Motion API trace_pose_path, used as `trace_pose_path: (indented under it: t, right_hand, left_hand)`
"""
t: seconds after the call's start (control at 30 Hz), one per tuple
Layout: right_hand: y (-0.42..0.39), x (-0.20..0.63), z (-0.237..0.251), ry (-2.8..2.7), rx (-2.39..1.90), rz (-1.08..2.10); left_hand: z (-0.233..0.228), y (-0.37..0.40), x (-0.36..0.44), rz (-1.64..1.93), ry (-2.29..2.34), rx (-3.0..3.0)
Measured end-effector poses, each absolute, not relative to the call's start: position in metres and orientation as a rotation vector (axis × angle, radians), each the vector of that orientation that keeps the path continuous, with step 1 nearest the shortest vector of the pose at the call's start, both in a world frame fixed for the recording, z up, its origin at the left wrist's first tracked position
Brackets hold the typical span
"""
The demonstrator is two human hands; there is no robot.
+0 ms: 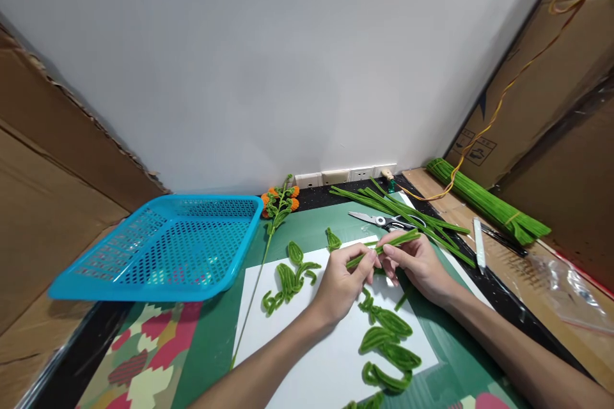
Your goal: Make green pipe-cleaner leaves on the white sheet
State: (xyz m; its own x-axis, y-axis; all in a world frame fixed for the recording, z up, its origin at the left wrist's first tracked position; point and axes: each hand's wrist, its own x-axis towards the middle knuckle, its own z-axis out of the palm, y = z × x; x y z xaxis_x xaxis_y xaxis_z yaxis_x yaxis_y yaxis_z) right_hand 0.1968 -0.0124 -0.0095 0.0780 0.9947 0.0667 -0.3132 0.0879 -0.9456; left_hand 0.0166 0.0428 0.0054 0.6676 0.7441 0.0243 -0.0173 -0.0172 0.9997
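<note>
Both of my hands pinch green fuzzy pipe cleaners (401, 239) above the right side of a white sheet of paper (307, 361). My left hand (341, 278) has its thumb and fingers closed round the left end. Close beside it, my right hand (415, 265) grips the same stems, which stick out past its fingers. On the paper's left lie bent green leaf shapes (286, 282) made of pipe cleaners. More leaf shapes (393, 354) lie below my hands. Behind them are a pair of scissors (381, 221) and several loose pipe cleaners (441, 230).
A blue perforated basket (235, 262) stands at the left. Next to it lies an orange pipe-cleaner flower (281, 201) on a long stem. At the right are a tied green bundle (484, 198), a white cutter-like tool (479, 246), a plastic bag (570, 287) and a yellow-red cord (501, 99). Cardboard flanks both sides.
</note>
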Motion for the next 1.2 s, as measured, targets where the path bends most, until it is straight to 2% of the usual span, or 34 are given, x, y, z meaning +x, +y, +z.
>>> trace_pose_path:
  t: [0.47,0.77,0.97,1.1,1.2]
  right_hand:
    - [-0.013,0.204,-0.006,-1.126,-1.013,1.139]
    - [-0.014,0.203,0.006,-1.282,-0.973,0.896]
    - [-0.013,0.199,0.01,-1.249,-0.904,0.964]
    - [-0.01,0.2,0.009,-1.315,-0.937,1.06]
    - [-0.011,0.202,0.004,-1.424,-0.995,1.022]
  left_hand:
    - [0.003,0.05,0.016,0.599,0.595,1.431]
    - [0.013,0.041,0.015,0.852,0.659,1.636]
    - [0.026,0.039,0.017,0.745,0.624,1.401]
    - [0.019,0.025,0.02,0.803,0.658,1.155]
    - [0.014,0.013,0.021,0.812,0.701,0.978]
